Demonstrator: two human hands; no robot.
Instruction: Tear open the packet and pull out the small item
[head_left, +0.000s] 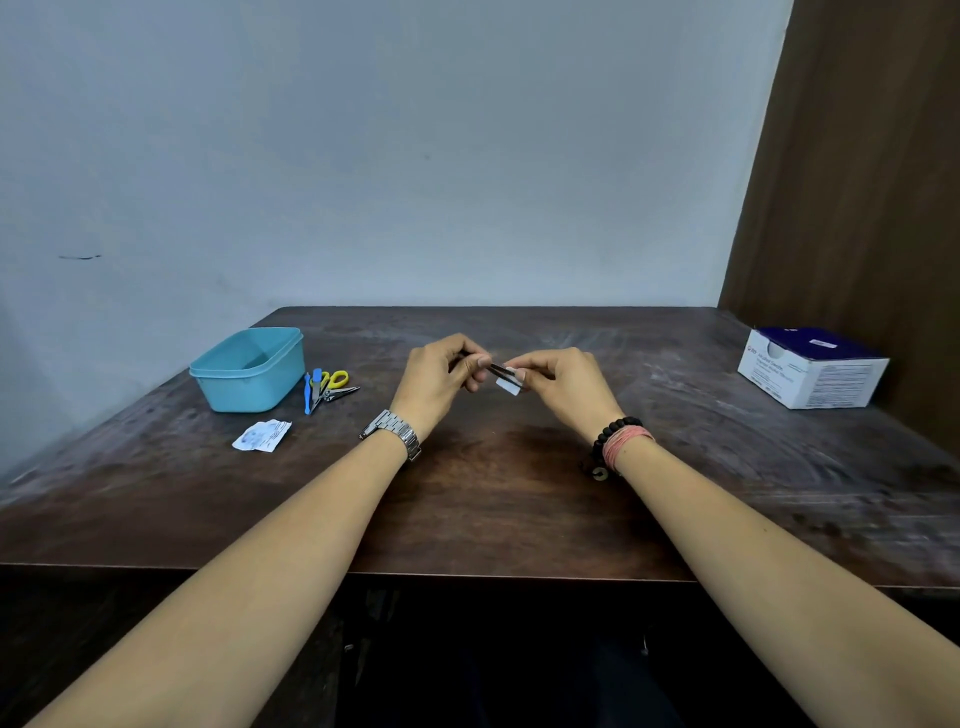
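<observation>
Pinching dark tweezers (497, 370) by their near end, the left hand (441, 376) hovers above the table's (519, 499) middle; their tips meet a small white pad (509, 385) pinched by the right hand (563, 382). Toward the left edge sit a blue tub (249, 370), scissors (332, 384), a blue tool (311, 391) and a torn wrapper (262, 435). A white box (813, 369) stands at the right edge. Both forearms reach forward, wrists raised.

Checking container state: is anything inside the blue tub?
No, the blue tub shows only its bare inside; the scissors lie beside it on the table.
</observation>
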